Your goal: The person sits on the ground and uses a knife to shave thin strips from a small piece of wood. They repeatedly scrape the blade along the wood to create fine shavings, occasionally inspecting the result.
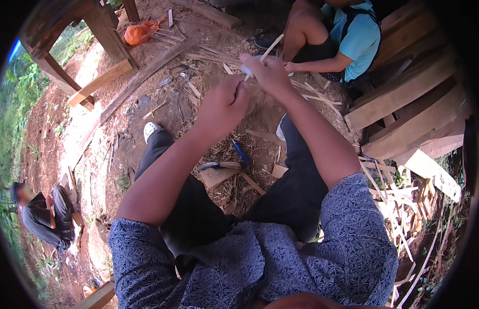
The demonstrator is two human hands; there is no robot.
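A thin pale strip of wood or bamboo (273, 46) slants up and to the right between my raised hands. My left hand (226, 105) is a closed fist around its lower end. Higher up, my right hand (270, 77) is closed on the strip, with a small whitish piece (246, 71), perhaps cloth or plastic, at its fingers. On the ground between my legs lie a blade with a wooden handle (219, 165), a blue-handled tool (240, 153) and a wood block (215, 177).
A person in a light-blue shirt (363, 41) sits ahead on the right by stacked timber (399, 105). Another person (41, 216) sits far left. Thin strips (208, 52), an orange bag (139, 33) and a long beam (142, 80) lie ahead; offcuts (404, 206) pile at right.
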